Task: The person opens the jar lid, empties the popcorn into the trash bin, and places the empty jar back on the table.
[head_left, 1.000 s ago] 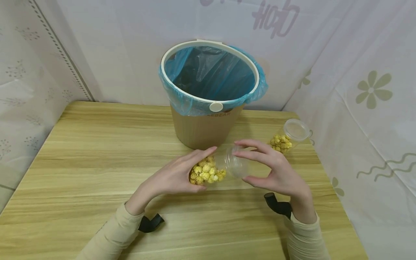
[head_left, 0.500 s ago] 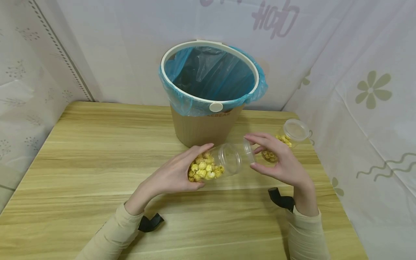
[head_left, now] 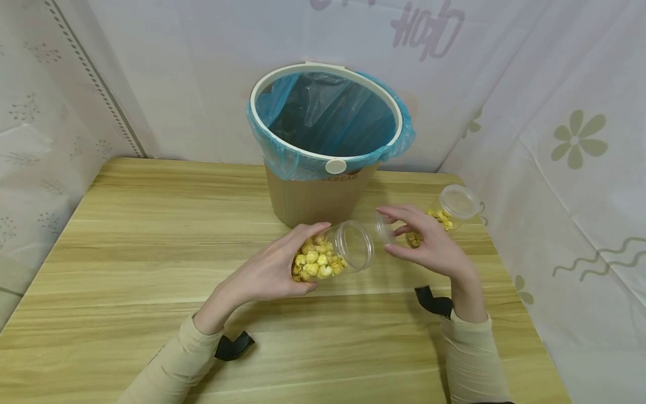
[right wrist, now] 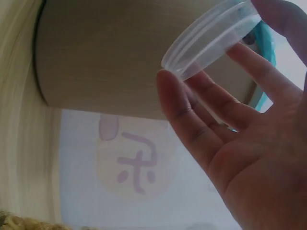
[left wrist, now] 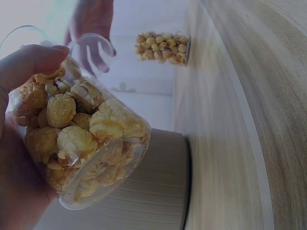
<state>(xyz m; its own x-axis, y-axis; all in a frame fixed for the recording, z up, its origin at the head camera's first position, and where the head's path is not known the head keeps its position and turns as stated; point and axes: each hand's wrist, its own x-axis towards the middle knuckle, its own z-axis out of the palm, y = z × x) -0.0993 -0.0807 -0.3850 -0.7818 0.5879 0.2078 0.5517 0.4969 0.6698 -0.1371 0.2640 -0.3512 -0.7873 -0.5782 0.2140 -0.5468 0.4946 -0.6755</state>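
My left hand (head_left: 275, 266) grips a clear plastic jar (left wrist: 86, 124) of yellow popcorn (head_left: 318, 261), tilted so its uncovered mouth points right. The popcorn lies in the lower part of the jar, toward the palm. My right hand (head_left: 429, 238) pinches a clear round lid (right wrist: 211, 40) by its edge between thumb and fingertips. In the head view the lid is a short way right of the jar's mouth, apart from it. Behind the right hand a second lidded jar (head_left: 459, 202) of popcorn stands on the table, partly hidden by the fingers.
A tan bin (head_left: 313, 196) with a white rim and blue liner bag (head_left: 282, 160) stands at the back middle of the wooden table (head_left: 176, 224), just beyond the jar. Patterned cloth (head_left: 192, 84) hangs behind and along the sides.
The lid has come off the jar's mouth and moved right with the right hand, then slightly back and up. The left hand has barely shifted, tilting the jar's mouth a little upward.
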